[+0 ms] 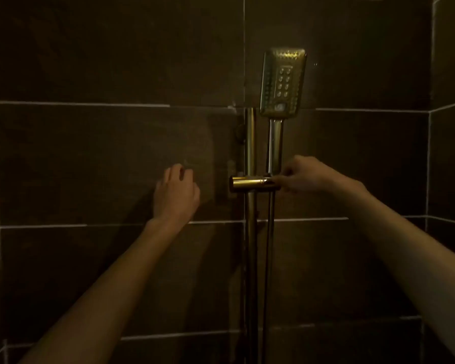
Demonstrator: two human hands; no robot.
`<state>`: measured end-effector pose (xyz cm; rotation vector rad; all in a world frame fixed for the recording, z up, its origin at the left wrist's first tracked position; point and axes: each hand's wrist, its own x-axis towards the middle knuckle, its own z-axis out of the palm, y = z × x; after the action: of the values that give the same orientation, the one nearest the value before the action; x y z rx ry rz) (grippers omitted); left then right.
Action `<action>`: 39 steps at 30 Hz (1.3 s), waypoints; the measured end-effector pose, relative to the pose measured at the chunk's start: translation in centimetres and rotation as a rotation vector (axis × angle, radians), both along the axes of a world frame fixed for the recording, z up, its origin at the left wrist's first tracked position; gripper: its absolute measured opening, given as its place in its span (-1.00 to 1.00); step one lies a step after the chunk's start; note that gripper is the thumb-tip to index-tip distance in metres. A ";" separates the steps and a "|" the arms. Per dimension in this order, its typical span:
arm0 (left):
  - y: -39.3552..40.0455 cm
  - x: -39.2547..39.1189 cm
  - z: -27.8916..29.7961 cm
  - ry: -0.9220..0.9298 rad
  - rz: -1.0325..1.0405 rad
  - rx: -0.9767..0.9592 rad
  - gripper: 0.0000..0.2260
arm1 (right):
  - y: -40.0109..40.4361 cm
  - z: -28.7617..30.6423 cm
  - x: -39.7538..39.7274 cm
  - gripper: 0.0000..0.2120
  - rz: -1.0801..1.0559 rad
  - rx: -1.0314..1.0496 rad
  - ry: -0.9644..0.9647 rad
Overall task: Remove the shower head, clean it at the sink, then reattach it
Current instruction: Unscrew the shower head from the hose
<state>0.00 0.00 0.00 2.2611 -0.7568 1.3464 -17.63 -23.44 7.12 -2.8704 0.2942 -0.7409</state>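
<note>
A square gold shower head (283, 82) stands upright on its handle (274, 145) in a gold holder (250, 183) clamped to a vertical rail (251, 143). Its hose (269, 245) hangs straight down beside the rail. My right hand (307, 177) touches the right end of the holder at the base of the handle, fingers curled around it. My left hand (175, 191) hovers to the left of the holder, apart from it, fingers loosely bent and holding nothing.
Dark tiled walls (103, 153) with pale grout lines surround the rail; a corner (430, 164) lies to the right. The light is dim.
</note>
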 end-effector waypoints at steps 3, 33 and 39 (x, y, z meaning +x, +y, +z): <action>-1.5 2.5 -0.1 0.089 0.031 0.020 -0.44 | -1.0 1.3 0.7 -0.68 -0.039 0.016 -0.302; -3.8 6.3 -2.9 0.156 0.122 0.150 -0.21 | -2.3 5.7 4.9 -0.85 0.547 0.927 -0.596; -3.7 7.3 -2.9 0.136 0.128 0.136 -0.19 | -3.8 7.8 3.4 -0.90 0.466 0.902 -0.592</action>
<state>7.27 -3.71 -2.90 2.5172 -0.6867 1.2130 -14.21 -27.23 14.88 -1.6918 -0.1094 -0.9778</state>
